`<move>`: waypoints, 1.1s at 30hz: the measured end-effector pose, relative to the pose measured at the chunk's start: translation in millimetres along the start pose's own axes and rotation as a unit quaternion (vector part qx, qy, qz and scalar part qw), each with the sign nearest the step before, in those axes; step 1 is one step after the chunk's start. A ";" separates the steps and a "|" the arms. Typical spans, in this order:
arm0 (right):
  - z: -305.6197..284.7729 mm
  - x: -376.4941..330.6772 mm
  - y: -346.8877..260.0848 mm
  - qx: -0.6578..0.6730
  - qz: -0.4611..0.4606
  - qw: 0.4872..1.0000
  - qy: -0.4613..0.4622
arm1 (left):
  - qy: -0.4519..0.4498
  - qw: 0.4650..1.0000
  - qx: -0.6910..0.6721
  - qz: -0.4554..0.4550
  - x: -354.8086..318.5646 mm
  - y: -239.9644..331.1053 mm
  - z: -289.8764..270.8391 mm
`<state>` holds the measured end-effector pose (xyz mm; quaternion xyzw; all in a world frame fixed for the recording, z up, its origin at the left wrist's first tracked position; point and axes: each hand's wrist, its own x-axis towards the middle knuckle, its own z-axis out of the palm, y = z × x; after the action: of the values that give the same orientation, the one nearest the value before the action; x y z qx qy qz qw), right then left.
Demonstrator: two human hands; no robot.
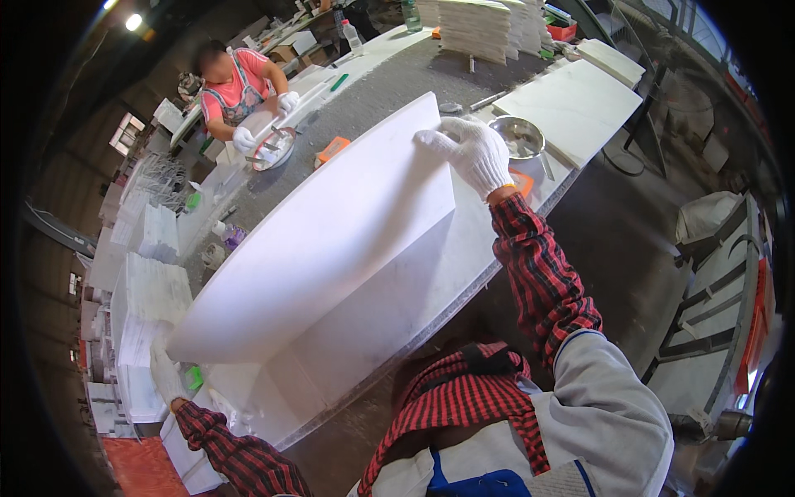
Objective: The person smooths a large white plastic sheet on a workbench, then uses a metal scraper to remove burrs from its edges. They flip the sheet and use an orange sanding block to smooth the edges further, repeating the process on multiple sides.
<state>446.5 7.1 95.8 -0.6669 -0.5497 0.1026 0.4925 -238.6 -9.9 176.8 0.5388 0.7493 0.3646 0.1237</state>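
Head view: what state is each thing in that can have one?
Panel: tilted, gripped at its right end
Right hand: gloved, closed on the panel
Left hand: gloved, at the panel's left end, grip unclear
Metal bowl: uncovered, not empty
Co-worker's bowl: uncovered, not empty
Clear bottle: upright, capped
Slabs: stacked

the panel (331,236) looks smooth, with a soft satin sheen; its material is hard to tell. the right hand (476,153) and left hand (164,374) are clad in matt, coarsely knitted cloth. the right sleeve (534,265) and left sleeve (236,449) are dull woven cloth, much creased, and the shirt (609,385) is soft matt cloth. the bowl (530,153) is shiny metal. the slab (571,108) is smooth, faintly glossy. the tabletop (377,87) looks rough and matt. the stack (472,33) is dull, rough-edged. the bottle (352,38) is clear, glossy plastic. the apron (247,101) is matt cloth.
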 end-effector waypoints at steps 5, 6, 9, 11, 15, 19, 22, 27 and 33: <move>20.9 8.9 3.0 0.143 -0.020 0.989 0.020 | 0.094 0.964 -0.248 -0.013 7.2 -15.8 5.5; 37.6 4.2 0.6 0.204 -0.017 0.978 0.029 | 0.151 0.969 -0.193 -0.012 -0.1 -14.2 5.6; 24.4 1.9 -7.7 0.274 0.032 0.961 -0.015 | 0.261 0.965 -0.006 0.020 -41.2 58.4 42.4; 30.5 4.5 -8.3 0.288 0.048 0.956 -0.003 | 0.293 0.936 0.185 0.061 -64.9 115.1 46.9; 23.6 4.6 3.2 0.334 0.062 0.940 -0.036 | -0.004 0.972 -0.107 0.208 -108.8 240.2 119.5; 13.3 5.7 13.3 0.359 0.075 0.928 -0.060 | -0.082 0.877 0.116 0.459 -139.1 321.1 202.7; 12.1 3.4 22.5 0.362 0.045 0.931 -0.034 | -0.117 0.863 0.168 0.462 -147.4 341.4 233.7; -33.9 -21.3 77.4 0.303 0.122 0.940 0.101 | -0.048 0.872 0.158 0.460 -137.1 329.6 252.8; -83.2 -77.1 195.0 -0.069 0.126 0.973 0.178 | -0.047 0.898 0.150 0.410 -143.9 344.5 260.4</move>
<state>597.3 -85.0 -44.4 -0.7709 -0.3700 0.0052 0.5184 215.0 21.4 197.9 0.8272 0.5008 0.2407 -0.0843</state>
